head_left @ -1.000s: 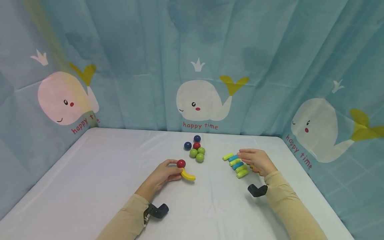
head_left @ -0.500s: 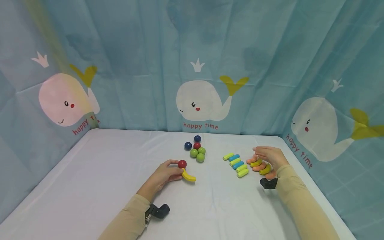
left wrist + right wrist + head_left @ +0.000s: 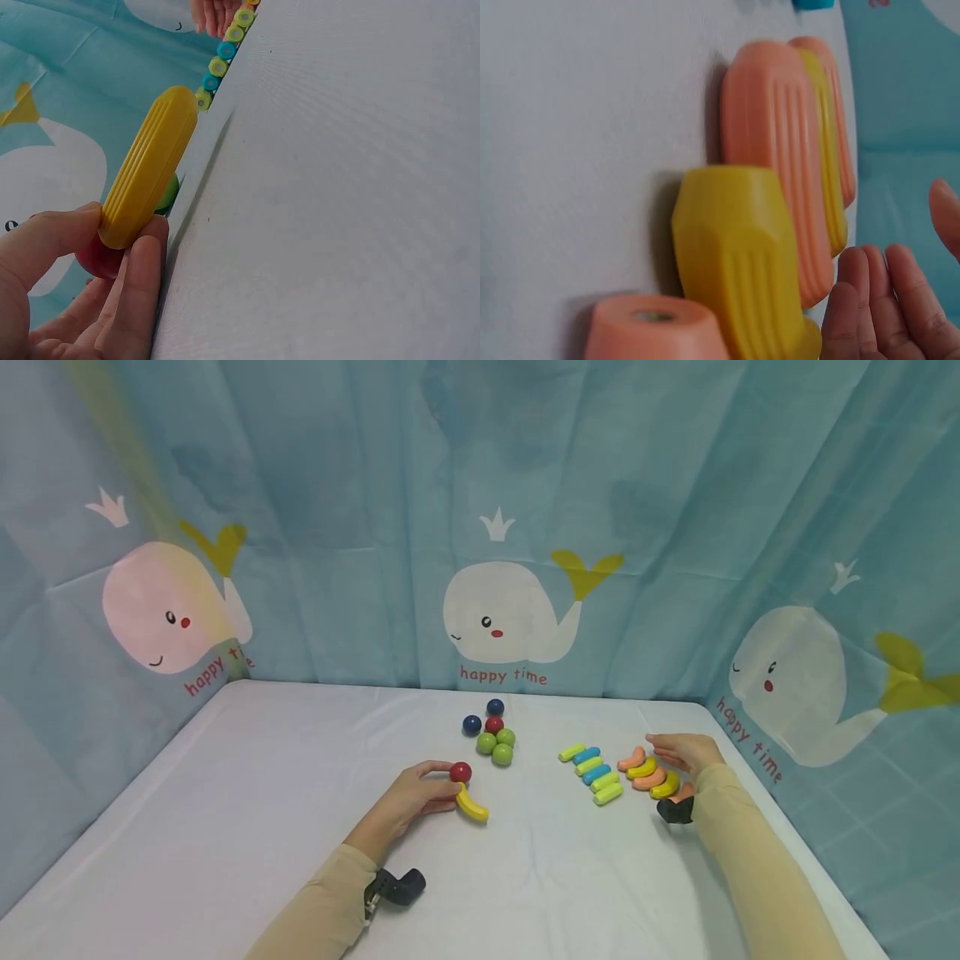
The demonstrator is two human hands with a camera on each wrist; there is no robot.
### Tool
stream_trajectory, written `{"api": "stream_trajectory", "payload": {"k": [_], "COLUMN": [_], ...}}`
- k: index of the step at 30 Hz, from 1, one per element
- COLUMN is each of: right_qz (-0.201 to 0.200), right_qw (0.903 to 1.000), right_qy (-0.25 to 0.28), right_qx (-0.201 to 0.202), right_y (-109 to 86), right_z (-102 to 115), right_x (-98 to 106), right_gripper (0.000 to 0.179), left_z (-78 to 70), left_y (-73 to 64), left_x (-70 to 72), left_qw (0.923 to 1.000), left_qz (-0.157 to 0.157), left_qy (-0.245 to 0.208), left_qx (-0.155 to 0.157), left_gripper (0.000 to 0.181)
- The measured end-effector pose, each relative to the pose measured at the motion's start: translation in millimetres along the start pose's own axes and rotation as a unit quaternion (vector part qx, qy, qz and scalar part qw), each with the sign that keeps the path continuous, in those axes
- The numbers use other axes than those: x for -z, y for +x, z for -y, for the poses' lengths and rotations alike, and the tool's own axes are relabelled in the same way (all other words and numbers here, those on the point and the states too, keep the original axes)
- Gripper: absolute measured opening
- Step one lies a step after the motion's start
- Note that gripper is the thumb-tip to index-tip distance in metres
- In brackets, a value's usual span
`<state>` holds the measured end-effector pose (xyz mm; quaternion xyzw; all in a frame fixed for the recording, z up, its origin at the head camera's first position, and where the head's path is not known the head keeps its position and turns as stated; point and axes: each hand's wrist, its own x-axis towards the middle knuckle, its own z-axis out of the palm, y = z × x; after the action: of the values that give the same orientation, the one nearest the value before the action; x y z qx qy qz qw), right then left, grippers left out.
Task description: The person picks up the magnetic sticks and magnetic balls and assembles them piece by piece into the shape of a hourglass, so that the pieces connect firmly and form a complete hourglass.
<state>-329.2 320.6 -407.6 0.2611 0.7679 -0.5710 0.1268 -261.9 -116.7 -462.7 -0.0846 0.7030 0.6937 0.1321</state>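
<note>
My left hand [image 3: 408, 797] pinches a curved yellow magnetic rod [image 3: 150, 165] between thumb and fingers, its far end pointing away from the palm. A red ball [image 3: 461, 772] sits at the index fingertip, partly hidden behind the rod and thumb in the left wrist view. My right hand [image 3: 686, 752] holds nothing; its fingers lie side by side, extended leftward at the far right of the table. Beside it runs a row of curved rods, salmon [image 3: 776, 150] and yellow [image 3: 739, 255]. The front salmon rod is partly covered by the wrist camera in the head view.
Straight rods, lime [image 3: 608, 793] and blue [image 3: 596, 773], form a slanted row left of the curved ones. Green balls [image 3: 502, 754], a red ball [image 3: 494, 724] and blue balls [image 3: 472, 724] cluster mid-back. A curtain [image 3: 337, 568] hangs behind the white table [image 3: 225, 827].
My right hand has moved right, from over the straight rods to the far side of the curved rods, uncovering most of them. The left hand keeps its hold, with only a slight shift.
</note>
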Motion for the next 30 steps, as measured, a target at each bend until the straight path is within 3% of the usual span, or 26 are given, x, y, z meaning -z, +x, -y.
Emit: {"api": "stream_trajectory", "payload": {"k": [4, 11, 22, 30], "right_qz": [-0.003, 0.017, -0.016, -0.044], "right_qw": [1.0000, 0.9974, 0.9917, 0.9844], "right_qy": [-0.006, -0.070, -0.126, -0.169], "right_qx": [-0.006, 0.006, 0.019, 0.019], "right_y": [4.1, 5.6, 15.2, 23.1], "right_z": [-4, -5, 0, 2], "right_x": [4, 7, -4, -14], "right_gripper": [0.076, 0.083, 0.078, 0.074], "left_z": [-0.1, 0.1, -0.5, -3.1], "left_y": [-1.2, -2.8, 2.8, -0.7], "left_x": [-0.9, -1.0, 0.2, -2.0], "left_qw": [1.0000, 0.9999, 0.9985, 0.9946], "left_qz": [0.005, 0.007, 0.005, -0.007], "left_qy": [-0.002, 0.009, 0.055, 0.102], "left_qx": [-0.005, -0.003, -0.004, -0.013], "left_gripper": [0.049, 0.051, 0.040, 0.038]}}
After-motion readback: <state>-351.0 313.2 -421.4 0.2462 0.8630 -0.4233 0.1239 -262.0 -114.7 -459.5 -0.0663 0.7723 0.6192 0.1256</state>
